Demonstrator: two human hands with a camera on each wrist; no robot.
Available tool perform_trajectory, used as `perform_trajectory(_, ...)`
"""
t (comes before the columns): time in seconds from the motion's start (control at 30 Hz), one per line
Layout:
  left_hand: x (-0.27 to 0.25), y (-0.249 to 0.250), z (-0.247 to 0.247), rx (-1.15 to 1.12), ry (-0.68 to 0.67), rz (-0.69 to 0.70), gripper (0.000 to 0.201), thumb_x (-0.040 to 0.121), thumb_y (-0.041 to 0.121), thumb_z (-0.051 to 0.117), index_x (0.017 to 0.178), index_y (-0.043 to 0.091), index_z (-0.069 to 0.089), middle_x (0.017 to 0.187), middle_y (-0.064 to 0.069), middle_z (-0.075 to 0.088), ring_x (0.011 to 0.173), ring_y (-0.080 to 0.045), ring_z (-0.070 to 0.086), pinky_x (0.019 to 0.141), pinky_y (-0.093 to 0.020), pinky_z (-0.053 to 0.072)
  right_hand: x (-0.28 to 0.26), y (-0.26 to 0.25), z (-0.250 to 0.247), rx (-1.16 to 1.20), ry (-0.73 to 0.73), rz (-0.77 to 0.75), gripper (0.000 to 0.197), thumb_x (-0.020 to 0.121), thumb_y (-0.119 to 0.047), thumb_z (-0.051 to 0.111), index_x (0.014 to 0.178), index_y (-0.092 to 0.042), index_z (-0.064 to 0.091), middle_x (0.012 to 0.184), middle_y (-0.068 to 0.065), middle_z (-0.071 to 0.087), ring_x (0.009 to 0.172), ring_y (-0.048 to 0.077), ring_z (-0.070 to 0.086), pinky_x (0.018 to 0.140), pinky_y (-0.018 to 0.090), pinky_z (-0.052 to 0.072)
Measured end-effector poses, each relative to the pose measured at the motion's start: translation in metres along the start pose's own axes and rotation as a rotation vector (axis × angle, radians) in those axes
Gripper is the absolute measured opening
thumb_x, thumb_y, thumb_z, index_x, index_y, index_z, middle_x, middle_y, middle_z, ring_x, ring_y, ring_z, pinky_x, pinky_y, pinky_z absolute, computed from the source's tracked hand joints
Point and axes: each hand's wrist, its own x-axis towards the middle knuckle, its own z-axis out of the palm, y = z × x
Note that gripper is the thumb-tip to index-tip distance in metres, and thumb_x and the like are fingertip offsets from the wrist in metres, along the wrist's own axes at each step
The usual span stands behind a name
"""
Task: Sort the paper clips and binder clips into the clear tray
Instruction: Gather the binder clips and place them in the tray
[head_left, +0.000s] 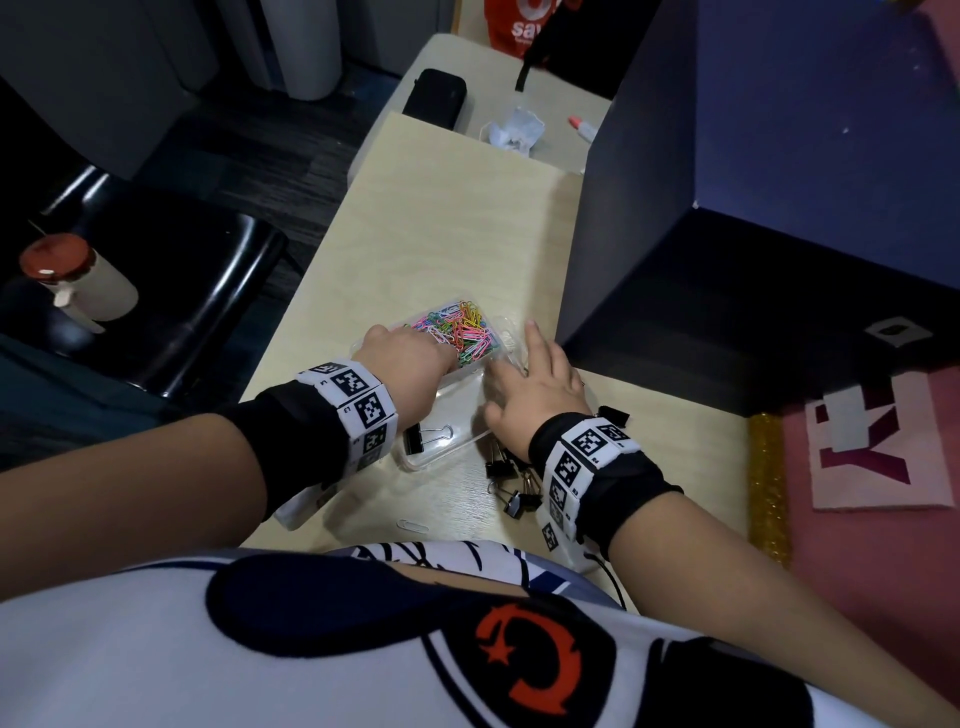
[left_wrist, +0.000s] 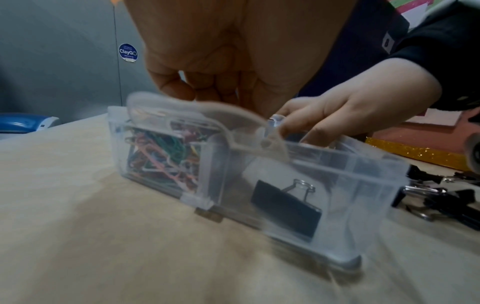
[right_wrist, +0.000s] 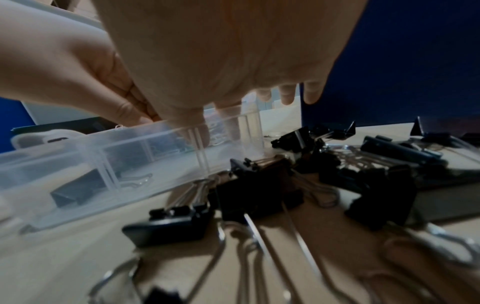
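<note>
We see the clear tray (head_left: 415, 460) mid-bench (head_left: 441, 234): paper clips (head_left: 462, 332) at its 12 o'clock end, one binder clip (head_left: 423, 434) at 6. Left hand (head_left: 402, 364) dips in — its grasp hidden; right hand (head_left: 535, 387) lies spread, released, on the rim. Loose binder clips (head_left: 511, 488) partly hidden beneath the wrist.

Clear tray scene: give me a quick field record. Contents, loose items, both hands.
tray: clear tray on the desk, divided into compartments
far compartment: coloured paper clips
near compartment: one black binder clip
loose: pile of binder clips right of tray; single paper clip near desk edge
left hand: fingers down in the paper clips; grip not visible
right hand: fingers straight, resting on tray's right rim
</note>
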Motion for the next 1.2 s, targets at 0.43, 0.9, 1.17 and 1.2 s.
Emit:
perform_trajectory(0.43,0.0,0.002,0.0,-0.026,-0.036,-0.018,0.021,0.089,0.017,0.049,0.103,0.033,0.053,0.101,0.005,0.062,0.102,-0.023,0.054,0.082,-0.036,0.033,0.003,0.0,0.002,-0.06,-0.065,-0.017,0.063,0.083,-0.048,0.052,0.14,-0.052,0.027,0.153,0.001,-0.034,0.144,0.032,-0.014,0.116,0.052,0.001)
perform_trajectory(0.9,0.006,0.005,-0.009,0.021,-0.046,-0.076,0.021,0.082,0.012,0.05,0.093,0.028,0.059,0.088,0.003,0.063,0.077,-0.023,0.052,0.076,-0.033,0.032,0.0,0.008,0.002,0.004,-0.017,-0.032,0.054,0.086,-0.05,0.051,0.137,-0.036,0.04,0.157,0.001,-0.022,0.145,0.029,-0.01,0.116,0.047,0.005)
perform_trajectory(1.17,0.005,0.009,-0.007,0.046,-0.019,-0.091,0.02,0.086,0.015,0.047,0.1,0.024,0.058,0.094,0.001,0.063,0.084,-0.024,0.057,0.073,-0.033,0.031,-0.001,0.012,0.007,0.033,0.002,-0.012,0.049,0.086,-0.052,0.049,0.131,-0.033,0.044,0.158,-0.001,-0.019,0.146,0.028,-0.008,0.116,0.048,0.007)
perform_trajectory(1.2,0.004,0.009,-0.006,0.052,-0.019,-0.091,0.019,0.086,0.016,0.047,0.099,0.024,0.058,0.094,0.001,0.062,0.084,-0.024,0.058,0.073,-0.033,0.032,-0.001,0.012,0.006,0.031,0.001,-0.015,0.048,0.086,-0.052,0.049,0.13,-0.033,0.045,0.158,-0.001,-0.019,0.146,0.029,-0.008,0.116,0.048,0.007)
